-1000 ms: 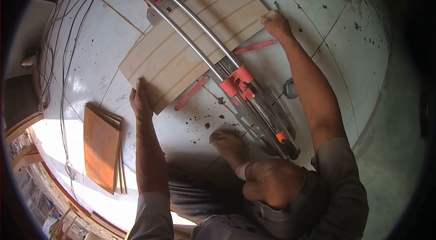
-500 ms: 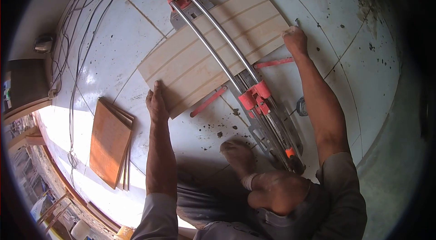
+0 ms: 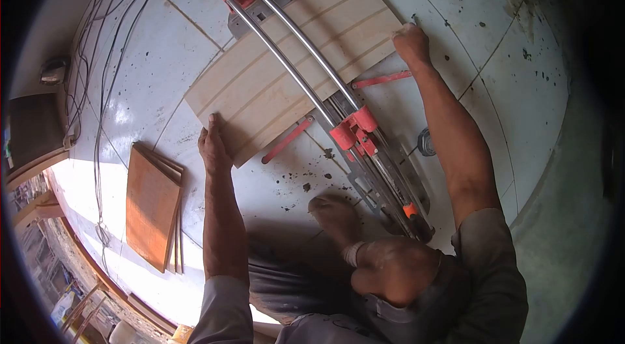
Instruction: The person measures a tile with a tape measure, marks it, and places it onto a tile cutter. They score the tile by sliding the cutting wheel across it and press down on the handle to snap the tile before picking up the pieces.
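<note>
A beige rectangular tile [image 3: 260, 93] with ribbed stripes lies across a manual tile cutter [image 3: 364, 178], passing under its two chrome rails. My left hand [image 3: 215, 142] holds the tile's lower left end, thumb on top and fingers mostly hidden beneath. At the opposite end, my right hand [image 3: 411, 44] is closed on the right edge near the corner. The cutter's red carriage [image 3: 353, 129] sits on the rails just on the near side of the tile. Two red support arms, a left one [image 3: 286, 140] and a right one [image 3: 381, 79], are swung out beside the base.
Brown tiles [image 3: 154, 207] lie stacked on the white tiled floor [image 3: 156, 70], left of my left forearm. Dark cables [image 3: 107, 77] run along the floor's left side. A round black knob-like object [image 3: 426, 142] sits beside my right forearm. My bare foot [image 3: 332, 214] is near the cutter, among dark crumbs.
The whole view has shifted slightly, so the cutter, tile and hands appear a little farther left and up. Both hands keep their places on the tile; the carriage has not visibly moved along the rails.
</note>
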{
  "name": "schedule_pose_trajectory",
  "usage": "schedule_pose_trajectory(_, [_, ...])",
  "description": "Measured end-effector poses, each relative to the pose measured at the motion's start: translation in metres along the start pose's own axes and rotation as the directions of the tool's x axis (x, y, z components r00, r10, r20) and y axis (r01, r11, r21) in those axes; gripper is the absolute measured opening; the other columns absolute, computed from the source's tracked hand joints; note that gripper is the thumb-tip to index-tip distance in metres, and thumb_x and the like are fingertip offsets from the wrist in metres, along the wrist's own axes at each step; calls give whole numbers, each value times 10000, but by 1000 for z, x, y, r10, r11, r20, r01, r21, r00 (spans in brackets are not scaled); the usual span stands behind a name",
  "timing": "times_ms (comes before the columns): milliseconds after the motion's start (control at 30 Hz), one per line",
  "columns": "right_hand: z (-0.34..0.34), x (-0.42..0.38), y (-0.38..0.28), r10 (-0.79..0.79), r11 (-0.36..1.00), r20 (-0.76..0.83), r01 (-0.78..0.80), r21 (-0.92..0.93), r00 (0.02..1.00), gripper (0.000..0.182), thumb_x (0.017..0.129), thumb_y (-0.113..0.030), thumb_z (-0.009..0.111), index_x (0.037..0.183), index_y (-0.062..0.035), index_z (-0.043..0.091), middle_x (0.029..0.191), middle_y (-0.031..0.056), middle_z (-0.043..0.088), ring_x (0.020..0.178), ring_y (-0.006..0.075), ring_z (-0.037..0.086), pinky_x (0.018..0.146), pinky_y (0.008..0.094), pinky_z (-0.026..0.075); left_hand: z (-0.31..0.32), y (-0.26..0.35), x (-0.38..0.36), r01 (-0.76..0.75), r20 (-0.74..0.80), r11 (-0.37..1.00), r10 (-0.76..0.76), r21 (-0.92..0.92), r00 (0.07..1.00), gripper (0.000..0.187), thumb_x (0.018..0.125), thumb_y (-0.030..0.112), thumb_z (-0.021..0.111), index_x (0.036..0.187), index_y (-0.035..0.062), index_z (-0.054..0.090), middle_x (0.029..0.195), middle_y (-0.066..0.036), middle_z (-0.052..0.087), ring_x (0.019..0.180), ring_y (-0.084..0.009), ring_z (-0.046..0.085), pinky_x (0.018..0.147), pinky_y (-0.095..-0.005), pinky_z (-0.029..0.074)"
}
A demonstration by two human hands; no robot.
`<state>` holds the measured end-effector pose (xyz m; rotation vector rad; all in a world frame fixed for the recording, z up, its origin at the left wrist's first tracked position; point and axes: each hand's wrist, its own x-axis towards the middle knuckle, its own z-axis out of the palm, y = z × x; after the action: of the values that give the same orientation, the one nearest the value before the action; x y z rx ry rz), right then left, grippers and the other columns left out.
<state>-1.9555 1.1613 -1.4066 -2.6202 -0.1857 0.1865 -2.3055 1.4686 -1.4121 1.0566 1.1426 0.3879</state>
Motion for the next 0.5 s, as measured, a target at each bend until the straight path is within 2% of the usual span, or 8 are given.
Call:
schedule_pose_trajectory(267, [2,-4,-2,-17,1000,-39,17,22,999,276,738,-136,608,942,48,625,961,281,647,960,416,623,855,424,492,-2,-4,2,21,-31,999,-23,-43,999,381,919,338,603,1073,-9,575,986,-103,594,867,-196,588,764,-346,505])
schedule_pose_trajectory(467, [2,-4,-1,-7,1000,-22,7,-8,1000,284,750,-138,623,951,62,620,961,286,647,961,412,628,846,425,499,-5,-4,6,24,18,997,-23,-70,1000,363,904,326,633,1061,8,556,962,-97,613,832,-184,607,740,-335,527])
schedule_pose_trajectory(500, [4,-3,0,-1,1000,-10,0,-17,1000,293,779,-180,627,971,42,626,973,253,658,967,393,630,852,416,492,-4,-1,3,14,13,999,-14,-48,1000,360,906,323,631,1064,8,556,965,-98,614,831,-183,609,740,-334,527])
